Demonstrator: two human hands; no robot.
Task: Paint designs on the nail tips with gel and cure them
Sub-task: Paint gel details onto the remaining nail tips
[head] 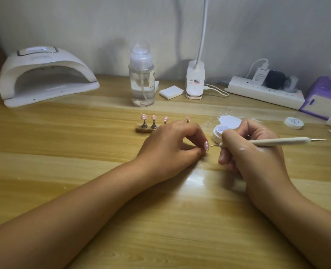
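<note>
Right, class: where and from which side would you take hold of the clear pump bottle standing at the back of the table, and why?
Probably take the pump bottle round its straight cylindrical body, below the domed cap, coming from the front-left. It stands upright with even sides, while the white block and lamp base crowd its right.

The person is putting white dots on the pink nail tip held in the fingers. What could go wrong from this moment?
1. The left hand only pinches the nail tip, with no stand under it; a small slip could make the pen smear the white dots.
2. The open gel jar stands close behind the right hand; the fingers might bump it or pick up gel.
</note>
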